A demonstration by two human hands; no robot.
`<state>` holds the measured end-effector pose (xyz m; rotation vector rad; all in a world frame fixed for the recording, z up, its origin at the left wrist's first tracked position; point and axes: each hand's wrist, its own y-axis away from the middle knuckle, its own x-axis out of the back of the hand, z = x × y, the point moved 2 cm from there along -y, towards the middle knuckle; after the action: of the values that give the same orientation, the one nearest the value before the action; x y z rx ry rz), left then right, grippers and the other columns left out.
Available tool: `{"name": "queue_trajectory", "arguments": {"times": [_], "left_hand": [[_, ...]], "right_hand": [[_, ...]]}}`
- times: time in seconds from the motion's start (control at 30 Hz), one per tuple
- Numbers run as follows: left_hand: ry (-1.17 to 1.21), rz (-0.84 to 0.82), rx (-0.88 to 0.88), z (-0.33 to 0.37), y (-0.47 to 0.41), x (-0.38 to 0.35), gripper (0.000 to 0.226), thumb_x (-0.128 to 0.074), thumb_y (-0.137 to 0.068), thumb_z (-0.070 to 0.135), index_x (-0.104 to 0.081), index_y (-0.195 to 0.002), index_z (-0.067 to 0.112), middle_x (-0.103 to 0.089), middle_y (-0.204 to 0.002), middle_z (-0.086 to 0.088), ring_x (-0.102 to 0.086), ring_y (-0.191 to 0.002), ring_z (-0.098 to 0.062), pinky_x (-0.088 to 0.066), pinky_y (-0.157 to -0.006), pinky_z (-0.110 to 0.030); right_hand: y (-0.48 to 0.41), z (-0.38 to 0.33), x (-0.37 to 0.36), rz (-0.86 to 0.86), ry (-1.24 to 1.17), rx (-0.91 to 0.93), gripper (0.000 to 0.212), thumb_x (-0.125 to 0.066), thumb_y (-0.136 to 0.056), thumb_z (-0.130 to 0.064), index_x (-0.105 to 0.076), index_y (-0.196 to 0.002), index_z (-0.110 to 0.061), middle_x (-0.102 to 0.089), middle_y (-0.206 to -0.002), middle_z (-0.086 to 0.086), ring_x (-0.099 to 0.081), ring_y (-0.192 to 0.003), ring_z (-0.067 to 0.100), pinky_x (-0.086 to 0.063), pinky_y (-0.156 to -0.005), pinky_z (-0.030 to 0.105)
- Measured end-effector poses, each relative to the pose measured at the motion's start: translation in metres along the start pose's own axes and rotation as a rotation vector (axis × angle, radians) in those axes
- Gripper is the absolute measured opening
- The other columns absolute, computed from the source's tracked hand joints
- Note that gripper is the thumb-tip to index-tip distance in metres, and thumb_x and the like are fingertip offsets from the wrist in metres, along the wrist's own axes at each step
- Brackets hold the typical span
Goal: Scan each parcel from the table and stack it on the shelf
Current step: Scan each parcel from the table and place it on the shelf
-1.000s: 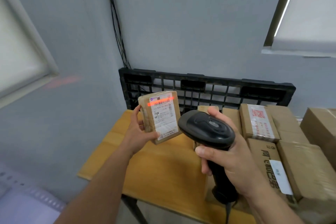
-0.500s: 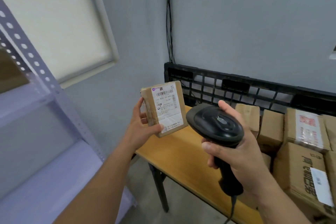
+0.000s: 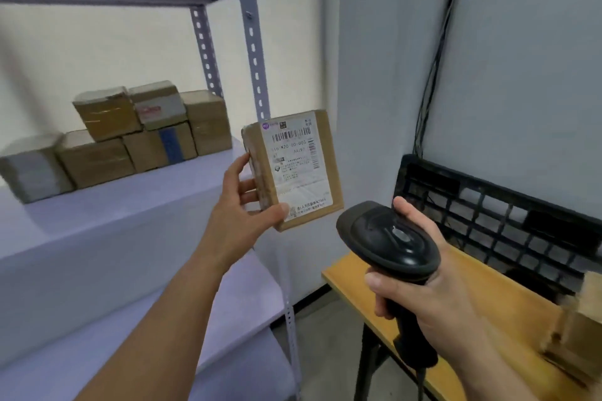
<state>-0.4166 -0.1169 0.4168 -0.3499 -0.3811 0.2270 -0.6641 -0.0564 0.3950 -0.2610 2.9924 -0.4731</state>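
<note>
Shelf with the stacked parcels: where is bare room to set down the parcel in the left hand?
The shelf board is bare along its visible front, between the stacked parcels and the front edge, nearest the held parcel. The back is crowded: parcels stand two high there. The lower board shows bare too.

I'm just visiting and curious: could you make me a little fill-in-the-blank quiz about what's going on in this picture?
1. The left hand holds a cardboard parcel whose white ____ faces the camera.
2. The black device gripped by the right hand is a barcode ____.
3. The stacked parcels rest on the metal ____ on the left.
4. Behind the wooden table, a ____ plastic pallet stands against the wall.

Missing words: label; scanner; shelf; black.
</note>
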Motion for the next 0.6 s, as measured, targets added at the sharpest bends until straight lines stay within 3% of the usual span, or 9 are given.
{"name": "queue_trajectory", "arguments": {"times": [0.07, 0.17, 0.3, 0.43, 0.53, 0.6], "left_hand": [[-0.035, 0.060, -0.010, 0.000, 0.002, 0.041, 0.084, -0.076, -0.079, 0.018, -0.024, -0.140, 0.043, -0.053, -0.117, 0.012, -0.056, -0.111, -0.008, -0.051, -0.084, -0.024], [-0.090, 0.176, -0.008, -0.003, 0.008, 0.102, 0.085, -0.075, -0.081, 0.018, -0.023, -0.145, 0.039, -0.054, -0.111, 0.018, -0.058, -0.105, -0.003, -0.046, -0.078, -0.016], [-0.100, 0.324, 0.012, -0.008, 0.013, 0.178, 0.079, -0.074, -0.081, 0.017, -0.027, -0.140, 0.044, -0.057, -0.107, 0.021, -0.058, -0.101, 0.003, -0.043, -0.080, -0.016], [-0.046, 0.422, 0.057, -0.019, 0.005, 0.249, 0.081, -0.075, -0.079, 0.017, -0.030, -0.142, 0.039, -0.062, -0.115, 0.001, -0.065, -0.100, -0.012, -0.054, -0.082, -0.028], [-0.031, 0.488, 0.108, -0.028, -0.012, 0.291, 0.076, -0.070, -0.084, 0.016, -0.029, -0.145, 0.037, -0.066, -0.110, -0.002, -0.067, -0.087, -0.009, -0.055, -0.072, -0.025], [-0.032, 0.499, 0.143, -0.036, -0.028, 0.313, 0.075, -0.067, -0.084, 0.018, -0.028, -0.146, 0.035, -0.067, -0.105, -0.003, -0.065, -0.089, -0.009, -0.056, -0.080, -0.032]], "right_hand": [[-0.010, 0.004, -0.032, -0.038, -0.029, 0.003, 0.088, -0.080, -0.054, -0.005, -0.051, -0.125, -0.050, -0.068, -0.084, 0.012, -0.056, -0.049, 0.032, -0.050, -0.046, 0.038], [-0.022, 0.011, -0.080, -0.096, -0.075, 0.002, 0.090, -0.089, -0.051, -0.003, -0.058, -0.117, -0.055, -0.068, -0.090, 0.011, -0.056, -0.047, 0.030, -0.049, -0.044, 0.032], [-0.033, 0.016, -0.140, -0.186, -0.079, -0.007, 0.092, -0.088, -0.055, 0.006, -0.059, -0.113, -0.060, -0.067, -0.091, 0.013, -0.056, -0.045, 0.031, -0.049, -0.045, 0.034], [-0.042, 0.020, -0.190, -0.255, -0.079, -0.007, 0.090, -0.081, -0.065, 0.013, -0.059, -0.110, -0.061, -0.066, -0.100, 0.011, -0.057, -0.048, 0.035, -0.051, -0.048, 0.040], [-0.048, 0.024, -0.220, -0.288, -0.075, -0.018, 0.093, -0.076, -0.067, 0.017, -0.059, -0.107, -0.065, -0.068, -0.100, -0.001, -0.058, -0.050, 0.035, -0.054, -0.051, 0.045], [-0.051, 0.027, -0.236, -0.299, -0.068, -0.021, 0.092, -0.076, -0.068, 0.016, -0.058, -0.109, -0.065, -0.067, -0.104, 0.004, -0.058, -0.050, 0.035, -0.053, -0.051, 0.043]]}}
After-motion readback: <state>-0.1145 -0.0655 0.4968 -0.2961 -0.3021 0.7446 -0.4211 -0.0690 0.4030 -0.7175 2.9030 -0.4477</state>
